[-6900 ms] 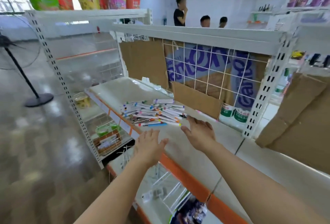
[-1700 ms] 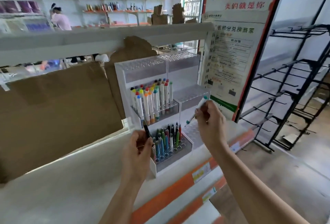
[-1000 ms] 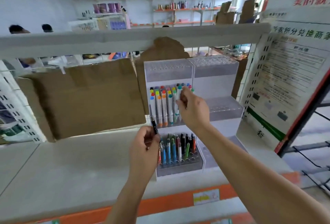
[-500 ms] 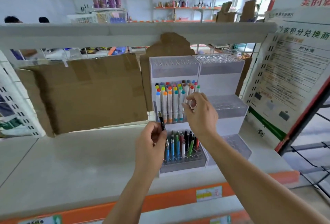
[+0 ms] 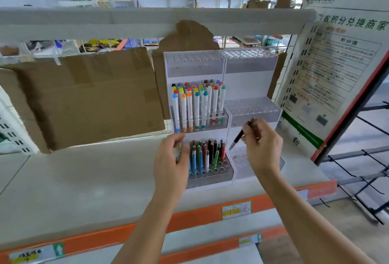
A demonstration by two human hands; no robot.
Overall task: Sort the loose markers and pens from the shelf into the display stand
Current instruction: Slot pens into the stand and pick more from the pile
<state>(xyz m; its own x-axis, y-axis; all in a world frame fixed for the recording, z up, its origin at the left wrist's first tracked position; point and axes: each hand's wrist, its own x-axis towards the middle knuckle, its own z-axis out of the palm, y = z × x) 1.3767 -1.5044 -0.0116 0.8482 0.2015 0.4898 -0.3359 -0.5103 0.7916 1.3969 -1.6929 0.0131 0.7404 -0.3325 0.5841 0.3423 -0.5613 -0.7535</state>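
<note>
A white and clear display stand (image 5: 250, 87) sits on the shelf (image 5: 84, 179) in front of me. Its left middle tier holds white markers (image 5: 196, 105) with coloured caps, upright in rows. The left bottom tier holds several pens (image 5: 208, 154). The right column's tiers are empty. My right hand (image 5: 263, 150) pinches a black pen (image 5: 239, 136), tip slanting down-left, over the stand's lower right tier. My left hand (image 5: 170, 162) is curled at the bottom tier's left edge, gripping what looks like a yellow-green pen, blurred and mostly hidden.
Brown cardboard (image 5: 90, 95) leans on the wire back panel left of the stand. A printed poster (image 5: 336, 63) stands at the right end, with a black wire rack (image 5: 368, 158) beyond it. An upper shelf board (image 5: 147, 19) runs overhead.
The black pen passed from my left hand to my right. My right hand came down from the marker row to the lower right tier.
</note>
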